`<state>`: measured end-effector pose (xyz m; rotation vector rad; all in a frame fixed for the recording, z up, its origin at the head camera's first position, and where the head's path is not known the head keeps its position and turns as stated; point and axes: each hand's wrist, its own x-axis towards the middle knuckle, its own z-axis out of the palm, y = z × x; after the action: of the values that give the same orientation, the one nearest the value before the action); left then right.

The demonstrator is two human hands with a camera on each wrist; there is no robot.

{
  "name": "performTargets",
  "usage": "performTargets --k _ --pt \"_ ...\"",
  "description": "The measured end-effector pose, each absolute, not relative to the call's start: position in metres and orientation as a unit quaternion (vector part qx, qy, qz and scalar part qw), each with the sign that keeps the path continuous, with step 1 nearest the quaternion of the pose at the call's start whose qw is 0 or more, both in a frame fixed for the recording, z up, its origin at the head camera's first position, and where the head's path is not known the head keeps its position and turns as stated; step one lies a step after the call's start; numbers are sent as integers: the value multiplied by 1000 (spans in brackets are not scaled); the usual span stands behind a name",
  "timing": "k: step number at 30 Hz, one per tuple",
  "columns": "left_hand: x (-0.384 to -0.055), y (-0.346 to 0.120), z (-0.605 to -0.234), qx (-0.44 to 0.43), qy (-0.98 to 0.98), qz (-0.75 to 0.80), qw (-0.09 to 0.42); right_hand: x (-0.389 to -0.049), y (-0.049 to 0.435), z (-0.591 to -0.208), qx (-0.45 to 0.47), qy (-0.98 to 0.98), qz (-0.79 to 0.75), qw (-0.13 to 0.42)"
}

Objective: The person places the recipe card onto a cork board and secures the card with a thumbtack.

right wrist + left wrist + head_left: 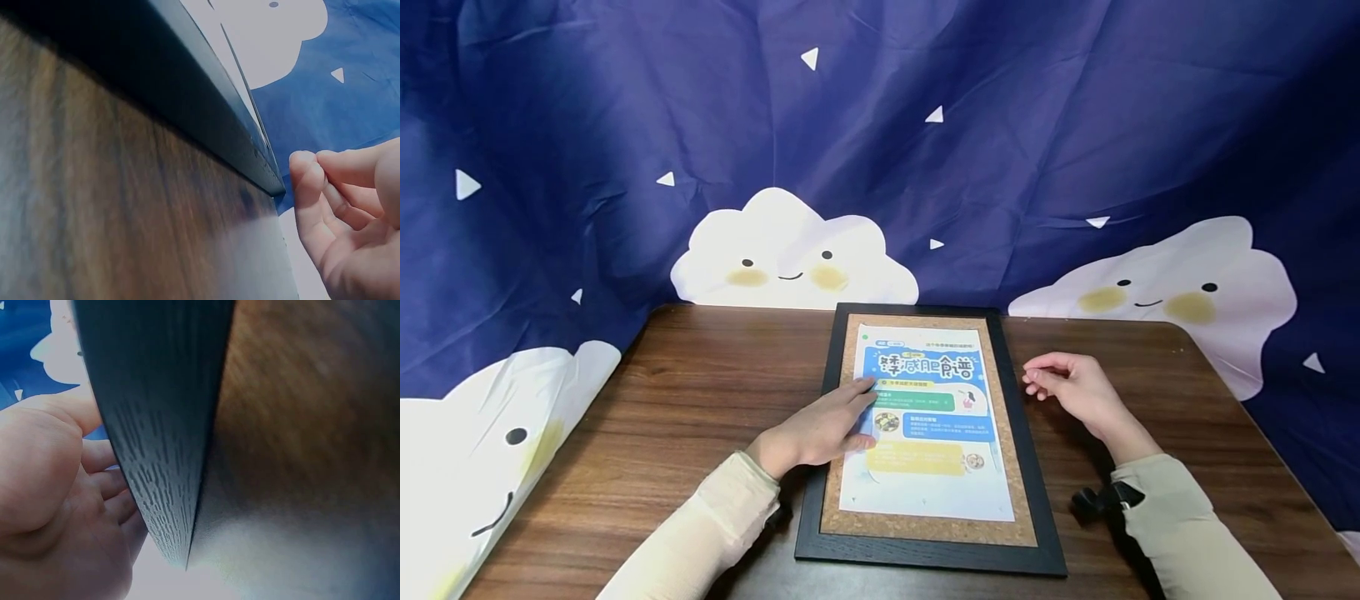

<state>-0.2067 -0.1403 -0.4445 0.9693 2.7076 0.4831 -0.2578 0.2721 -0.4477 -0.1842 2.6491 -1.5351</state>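
Partly beneath the left hand [816, 429] lies the poster [927, 427].

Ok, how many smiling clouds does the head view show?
3: a centre cloud and a right cloud beyond the far edge of the table, and a left cloud cut off at left. A white patch at lower right may be a fourth.

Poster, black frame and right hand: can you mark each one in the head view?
Poster [936, 426]: head view, on the blue text panel near its middle.
Black frame [929, 555]: head view, on its near bar.
Right hand [1086, 396]: head view, between the fingers and the wrist.
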Motion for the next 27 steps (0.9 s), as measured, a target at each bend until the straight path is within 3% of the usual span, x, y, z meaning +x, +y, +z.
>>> performTargets --k 27 --pt "-207 -141 -445 334 921 164 115 -291 236 -451 -75 790 -606 49"
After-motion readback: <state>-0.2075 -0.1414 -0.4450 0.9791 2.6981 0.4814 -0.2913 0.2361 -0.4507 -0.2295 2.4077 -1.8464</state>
